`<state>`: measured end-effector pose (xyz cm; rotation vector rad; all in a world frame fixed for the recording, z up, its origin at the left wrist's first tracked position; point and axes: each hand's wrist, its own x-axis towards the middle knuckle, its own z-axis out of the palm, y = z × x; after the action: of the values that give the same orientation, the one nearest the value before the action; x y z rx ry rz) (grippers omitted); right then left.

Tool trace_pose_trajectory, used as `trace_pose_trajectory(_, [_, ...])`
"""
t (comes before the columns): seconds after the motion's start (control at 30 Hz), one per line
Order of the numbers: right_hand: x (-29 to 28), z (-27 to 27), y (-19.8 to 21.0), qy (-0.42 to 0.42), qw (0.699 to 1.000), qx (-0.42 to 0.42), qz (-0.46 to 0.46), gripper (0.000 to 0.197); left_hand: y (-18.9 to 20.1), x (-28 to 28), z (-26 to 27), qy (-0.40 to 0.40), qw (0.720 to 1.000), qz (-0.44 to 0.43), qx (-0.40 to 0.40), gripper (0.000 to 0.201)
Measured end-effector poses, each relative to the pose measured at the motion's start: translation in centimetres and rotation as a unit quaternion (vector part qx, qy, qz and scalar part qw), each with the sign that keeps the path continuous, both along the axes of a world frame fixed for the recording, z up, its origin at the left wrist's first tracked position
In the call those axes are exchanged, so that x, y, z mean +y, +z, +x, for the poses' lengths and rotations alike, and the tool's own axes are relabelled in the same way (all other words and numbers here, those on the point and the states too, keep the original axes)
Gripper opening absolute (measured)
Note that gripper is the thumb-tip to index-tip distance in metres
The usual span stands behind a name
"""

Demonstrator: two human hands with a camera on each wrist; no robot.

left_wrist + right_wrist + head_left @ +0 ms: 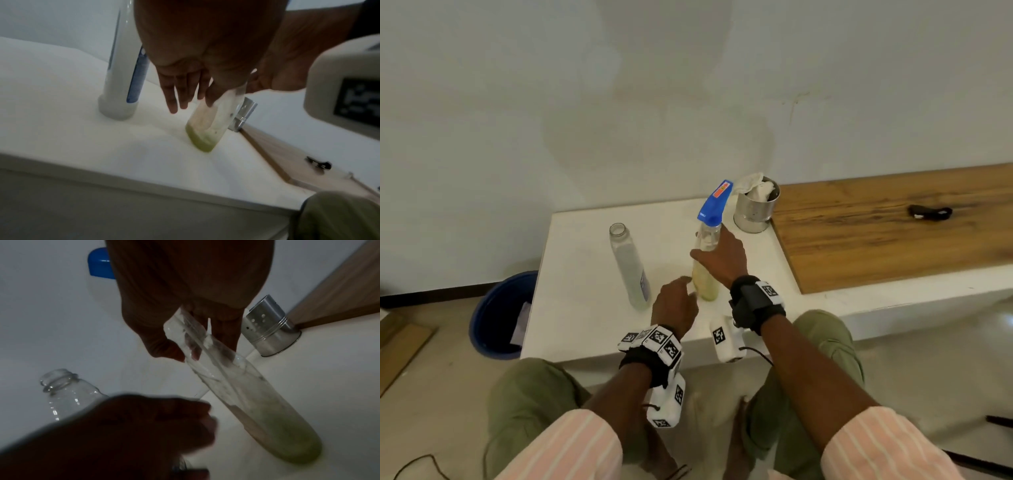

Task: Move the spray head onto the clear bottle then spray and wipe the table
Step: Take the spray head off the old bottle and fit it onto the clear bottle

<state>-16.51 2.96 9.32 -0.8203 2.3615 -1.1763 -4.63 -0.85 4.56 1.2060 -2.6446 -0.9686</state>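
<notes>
At frame centre, the right hand [722, 260] clasped the yellowish bottle [705, 274] below its blue spray head [714, 200]. The left hand [674, 305], fingers straight and slightly apart, reached toward that bottle's base. The clear bottle [628, 263] stood open to the left.

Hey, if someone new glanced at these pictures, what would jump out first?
The blue spray head on the bottle with yellow-green liquid, mid-table, with the right hand around its upper part. Left of it stands the open clear bottle; behind, a metal can stuffed with a white cloth.
</notes>
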Motion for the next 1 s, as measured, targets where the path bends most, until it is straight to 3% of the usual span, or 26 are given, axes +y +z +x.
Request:
trace_pose_trajectory(0.1, [0.7, 1.1, 0.5, 0.028, 1.0, -0.001, 0.01, 0.038, 3.0, 0.4, 0.0, 0.061, 0.988, -0.04, 0.135, 0.041])
trace_pose_trajectory(0.23, [1.3, 1.4, 1.4, 0.074, 0.997, 0.018, 0.031, 0.019, 5.5, 0.2, -0.6, 0.035, 0.973, -0.022, 0.227, 0.044])
trace_pose_trajectory(0.37, [1.5, 0.9, 2.2, 0.096, 0.995, 0.022, -0.033, 0.039, 7.5, -0.1, -2.0, 0.025, 0.966, -0.014, 0.258, 0.052])
trace_pose_trajectory(0.43, [1.5, 0.6, 2.7, 0.111, 0.992, -0.017, -0.059, 0.047, 8.2, -0.5, -2.8, 0.033, 0.959, 0.009, 0.282, 0.05])
trace_pose_trajectory(0.53, [1.6, -0.1, 3.4, 0.174, 0.981, -0.082, -0.008, 0.064, 9.0, -0.8, -3.4, 0.053, 0.952, 0.044, 0.3, 0.037])
trace_pose_trajectory(0.73, [1.9, -0.4, 3.4, 0.122, 0.992, 0.0, 0.016, 0.038, 8.3, -0.2, -4.3, 0.074, 0.953, 0.034, 0.293, 0.039])
trace_pose_trajectory(0.87, [1.8, 0.7, 2.9, 0.082, 0.996, 0.027, -0.037, 0.036, 7.6, 0.0, -4.6, 0.081, 0.953, 0.006, 0.293, 0.041])
trace_pose_trajectory(1.0, [1.3, 1.4, 2.7, 0.049, 0.996, 0.074, -0.006, 0.035, 7.5, -0.4, -4.6, 0.092, 0.953, -0.018, 0.288, 0.044])
